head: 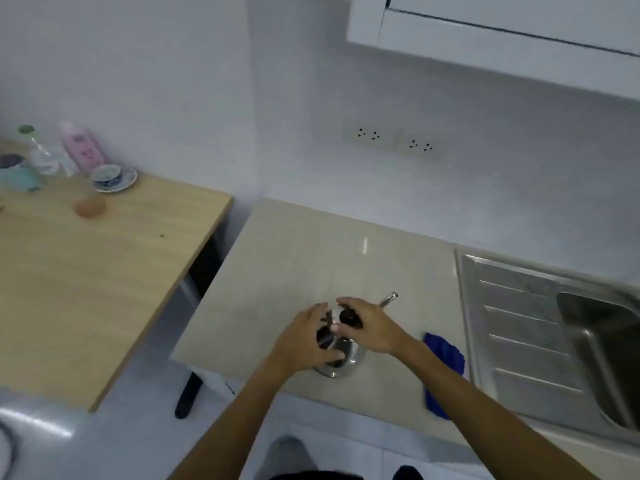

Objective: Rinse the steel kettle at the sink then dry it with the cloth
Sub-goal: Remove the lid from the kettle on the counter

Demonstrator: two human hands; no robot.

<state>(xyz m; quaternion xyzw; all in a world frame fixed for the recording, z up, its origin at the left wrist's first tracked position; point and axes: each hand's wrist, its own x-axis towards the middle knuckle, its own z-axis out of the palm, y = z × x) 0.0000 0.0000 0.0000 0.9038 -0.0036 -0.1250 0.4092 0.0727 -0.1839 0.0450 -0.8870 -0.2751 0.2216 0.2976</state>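
Observation:
The steel kettle point(343, 362) stands on the beige counter point(287, 271) near its front edge, its thin spout point(388, 299) pointing to the back right. My left hand point(304, 341) wraps the kettle's dark handle on the left side. My right hand point(370, 327) rests on top, fingers around the black lid knob point(348, 315). A blue cloth point(445, 355) lies on the counter just right of the kettle, partly hidden by my right forearm. The steel sink point(602, 344) with its ribbed drainboard point(519, 327) sits at the right.
A wooden table point(86, 271) stands to the left with a cup on a saucer point(112, 176), bottles and a teal mug at its far end. Wall sockets point(394, 138) sit above the counter. A white cabinet point(502, 36) hangs overhead.

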